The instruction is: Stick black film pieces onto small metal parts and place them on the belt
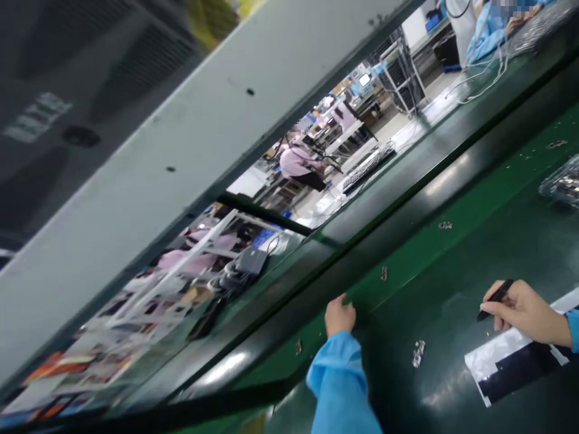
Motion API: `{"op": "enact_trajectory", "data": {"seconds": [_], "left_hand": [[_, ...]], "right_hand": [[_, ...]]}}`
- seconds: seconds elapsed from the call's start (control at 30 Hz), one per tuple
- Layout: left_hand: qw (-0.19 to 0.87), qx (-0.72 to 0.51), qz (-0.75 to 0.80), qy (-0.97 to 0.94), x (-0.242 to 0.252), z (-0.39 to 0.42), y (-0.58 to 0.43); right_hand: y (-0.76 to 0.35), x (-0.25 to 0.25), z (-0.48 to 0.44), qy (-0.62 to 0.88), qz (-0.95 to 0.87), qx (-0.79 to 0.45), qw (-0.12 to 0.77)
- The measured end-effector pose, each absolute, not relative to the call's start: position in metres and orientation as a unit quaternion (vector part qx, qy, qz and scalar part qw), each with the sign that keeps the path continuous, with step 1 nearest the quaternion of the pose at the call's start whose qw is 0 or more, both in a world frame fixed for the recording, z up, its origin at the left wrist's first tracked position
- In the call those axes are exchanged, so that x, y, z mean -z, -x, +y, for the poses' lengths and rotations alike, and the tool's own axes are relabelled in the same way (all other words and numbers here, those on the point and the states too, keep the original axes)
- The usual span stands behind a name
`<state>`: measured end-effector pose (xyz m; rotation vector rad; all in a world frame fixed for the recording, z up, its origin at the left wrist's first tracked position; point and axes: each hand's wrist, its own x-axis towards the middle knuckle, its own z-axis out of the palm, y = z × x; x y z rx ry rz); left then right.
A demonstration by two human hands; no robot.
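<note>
My left hand point(340, 316), in a blue sleeve, reaches over the green conveyor belt point(407, 256). Its fingers are curled with the tips turned away, so anything between them is hidden. Small metallic parts lie on either side of it, one part point(384, 273) to the right and another part point(298, 347) to the lower left. On the right, my right hand point(527, 310) grips a slim black pen-like tool point(501, 290), its point aimed down and left. Beneath that hand lies a silver-and-black sheet point(515, 371). A further metal part point(418, 353) rests on the dark green work surface point(434, 313).
A clear plastic tray or bag point(563, 184) with shiny contents sits at the right edge. A pale beam point(203, 132) slants across overhead. Beyond the belt are a metal rail point(384, 223), cables and a person in blue sleeves point(488, 30). Other people work farther back.
</note>
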<state>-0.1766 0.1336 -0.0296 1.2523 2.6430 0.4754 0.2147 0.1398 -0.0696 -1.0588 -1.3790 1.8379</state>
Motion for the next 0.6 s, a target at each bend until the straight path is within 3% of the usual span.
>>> {"op": "enact_trajectory", "data": {"seconds": [0.27,0.47,0.6], "left_hand": [[0.089,0.027,0.858,-0.505,0.040,0.118,0.252],[0.044,0.024,0.861,-0.506,0.040,0.107,0.253],[0.041,-0.031,0.859,-0.510,0.015,0.108,0.232]], "right_hand": [[-0.207,0.070,0.138,0.398,-0.504,-0.703,0.305],[-0.202,0.073,0.140,0.391,-0.489,-0.711,0.319],[-0.196,0.075,0.140,0.374,-0.484,-0.714,0.341]]}}
